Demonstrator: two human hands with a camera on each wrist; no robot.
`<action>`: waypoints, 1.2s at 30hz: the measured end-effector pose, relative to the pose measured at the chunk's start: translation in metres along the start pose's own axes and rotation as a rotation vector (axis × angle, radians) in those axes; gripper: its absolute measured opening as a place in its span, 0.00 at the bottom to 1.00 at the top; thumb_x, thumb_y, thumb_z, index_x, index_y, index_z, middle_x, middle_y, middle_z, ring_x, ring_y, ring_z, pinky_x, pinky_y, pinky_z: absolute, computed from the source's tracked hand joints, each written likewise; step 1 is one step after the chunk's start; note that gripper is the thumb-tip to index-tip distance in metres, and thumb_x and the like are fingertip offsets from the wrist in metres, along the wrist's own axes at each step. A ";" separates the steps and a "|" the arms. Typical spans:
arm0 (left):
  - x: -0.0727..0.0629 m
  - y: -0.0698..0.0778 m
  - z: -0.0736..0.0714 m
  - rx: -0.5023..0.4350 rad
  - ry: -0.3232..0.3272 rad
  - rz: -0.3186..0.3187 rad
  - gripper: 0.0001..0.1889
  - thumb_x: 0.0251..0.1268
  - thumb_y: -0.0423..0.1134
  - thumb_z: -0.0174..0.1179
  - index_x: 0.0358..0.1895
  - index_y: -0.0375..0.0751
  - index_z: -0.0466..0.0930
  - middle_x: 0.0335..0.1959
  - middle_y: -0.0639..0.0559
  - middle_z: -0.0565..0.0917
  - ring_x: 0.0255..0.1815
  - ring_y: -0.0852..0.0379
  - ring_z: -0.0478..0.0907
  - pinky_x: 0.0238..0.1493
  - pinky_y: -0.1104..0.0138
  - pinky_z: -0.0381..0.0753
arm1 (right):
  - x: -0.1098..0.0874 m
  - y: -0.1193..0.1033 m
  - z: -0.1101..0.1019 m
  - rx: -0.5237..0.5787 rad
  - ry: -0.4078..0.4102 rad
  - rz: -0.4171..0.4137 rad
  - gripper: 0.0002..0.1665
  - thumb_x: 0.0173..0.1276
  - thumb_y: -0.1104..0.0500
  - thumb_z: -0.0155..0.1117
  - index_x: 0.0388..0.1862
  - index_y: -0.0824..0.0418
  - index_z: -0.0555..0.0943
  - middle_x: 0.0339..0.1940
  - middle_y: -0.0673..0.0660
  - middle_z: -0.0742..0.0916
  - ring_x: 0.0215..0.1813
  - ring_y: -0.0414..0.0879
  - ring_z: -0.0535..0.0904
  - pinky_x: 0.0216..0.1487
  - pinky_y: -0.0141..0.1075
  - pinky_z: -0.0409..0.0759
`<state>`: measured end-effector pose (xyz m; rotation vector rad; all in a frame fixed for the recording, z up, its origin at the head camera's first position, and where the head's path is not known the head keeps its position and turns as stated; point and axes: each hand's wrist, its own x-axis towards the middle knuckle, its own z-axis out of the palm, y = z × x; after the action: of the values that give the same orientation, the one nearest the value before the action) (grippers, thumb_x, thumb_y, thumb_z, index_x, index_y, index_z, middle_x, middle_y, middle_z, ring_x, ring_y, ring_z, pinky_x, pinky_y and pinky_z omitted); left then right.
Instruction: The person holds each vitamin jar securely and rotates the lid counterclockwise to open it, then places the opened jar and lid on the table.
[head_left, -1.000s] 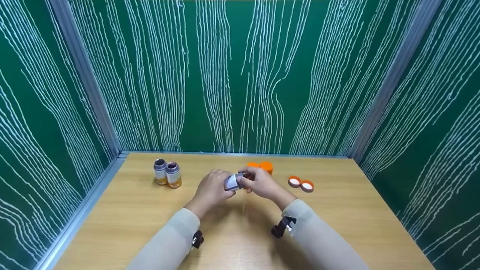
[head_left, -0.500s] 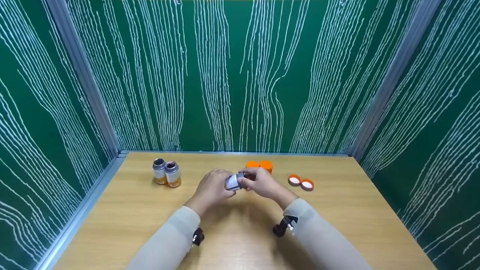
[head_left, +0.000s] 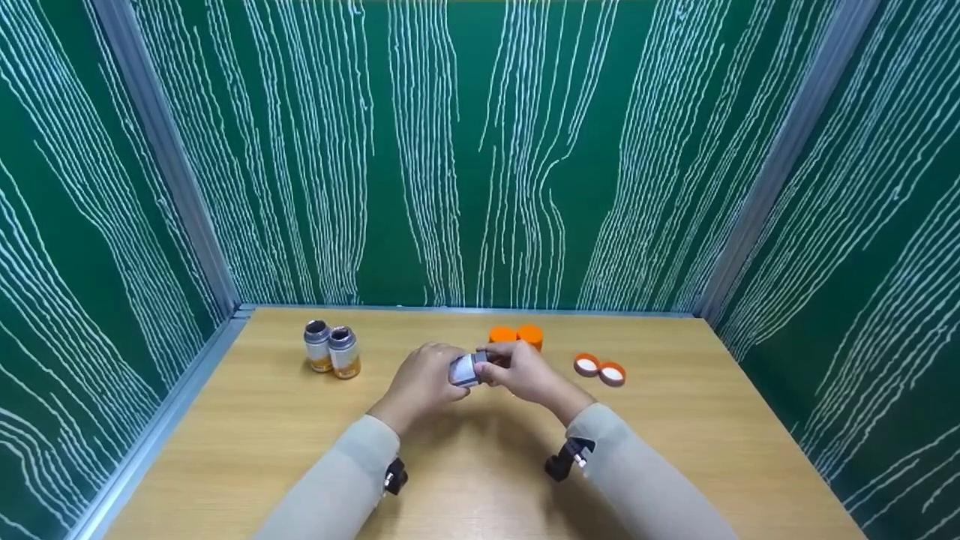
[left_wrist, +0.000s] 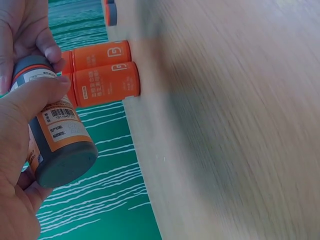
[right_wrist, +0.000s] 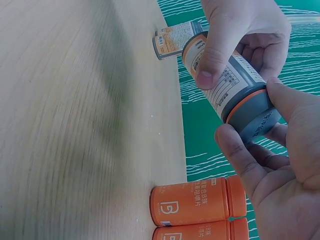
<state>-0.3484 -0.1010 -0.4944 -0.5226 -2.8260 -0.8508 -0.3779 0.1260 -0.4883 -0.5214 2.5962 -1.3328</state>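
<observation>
Probably loosening the grey cap (right_wrist: 258,120) on a tilted bottle (head_left: 463,369)

Head view: holding the bottle above the table (head_left: 712,450), between the two hands; curling the left hand (head_left: 426,379) round its body, pinching its cap end with the right hand (head_left: 531,371); showing two uncapped bottles (head_left: 344,364) upright, outward of the left hand, two orange bottles (head_left: 530,337) just beyond the right hand, and two loose caps (head_left: 612,373) farther out on the right hand's outer side

Left wrist view: pressing the left thumb across the bottle's printed side, base clear of the left palm

Right wrist view: gripping the grey cap between right thumb and fingers; looking seated on the bottle, but impossible to tell whether turning; calling next for a firm left hold and a right-hand twist
</observation>
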 end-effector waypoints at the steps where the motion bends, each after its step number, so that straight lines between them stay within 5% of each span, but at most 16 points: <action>1: 0.000 0.000 0.000 0.005 0.001 0.002 0.24 0.66 0.43 0.85 0.64 0.47 0.91 0.59 0.51 0.92 0.57 0.50 0.83 0.72 0.51 0.88 | 0.000 0.000 0.000 -0.002 0.001 -0.002 0.30 0.80 0.47 0.78 0.76 0.55 0.87 0.54 0.54 0.93 0.50 0.51 0.87 0.54 0.40 0.92; 11: 0.000 0.002 -0.004 0.025 -0.014 0.004 0.24 0.66 0.43 0.85 0.64 0.47 0.91 0.58 0.49 0.92 0.56 0.49 0.83 0.72 0.49 0.88 | 0.000 -0.001 0.001 -0.004 0.007 -0.006 0.29 0.80 0.47 0.78 0.76 0.51 0.87 0.54 0.54 0.93 0.49 0.51 0.87 0.54 0.38 0.93; 19: -0.001 0.003 -0.006 0.043 -0.016 0.035 0.23 0.64 0.43 0.86 0.61 0.48 0.93 0.54 0.50 0.94 0.53 0.50 0.84 0.68 0.52 0.90 | 0.000 0.001 0.003 -0.017 0.014 -0.047 0.31 0.79 0.49 0.80 0.75 0.58 0.87 0.55 0.57 0.94 0.48 0.48 0.89 0.55 0.39 0.95; 28: -0.001 -0.005 -0.003 -0.066 -0.053 -0.046 0.23 0.65 0.43 0.85 0.62 0.47 0.93 0.55 0.50 0.93 0.52 0.50 0.84 0.68 0.51 0.90 | -0.003 -0.001 0.003 -0.078 0.016 -0.137 0.31 0.73 0.53 0.85 0.73 0.54 0.89 0.58 0.57 0.94 0.52 0.54 0.89 0.63 0.48 0.94; 36: -0.001 -0.003 -0.004 -0.054 -0.003 -0.080 0.28 0.65 0.40 0.85 0.68 0.47 0.89 0.61 0.48 0.90 0.58 0.48 0.83 0.73 0.49 0.88 | -0.001 0.001 0.001 -0.051 0.002 -0.181 0.31 0.74 0.53 0.84 0.74 0.49 0.88 0.63 0.58 0.91 0.60 0.60 0.89 0.66 0.51 0.93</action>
<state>-0.3484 -0.1054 -0.4926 -0.4203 -2.8511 -0.9433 -0.3764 0.1263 -0.4894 -0.7797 2.6442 -1.3219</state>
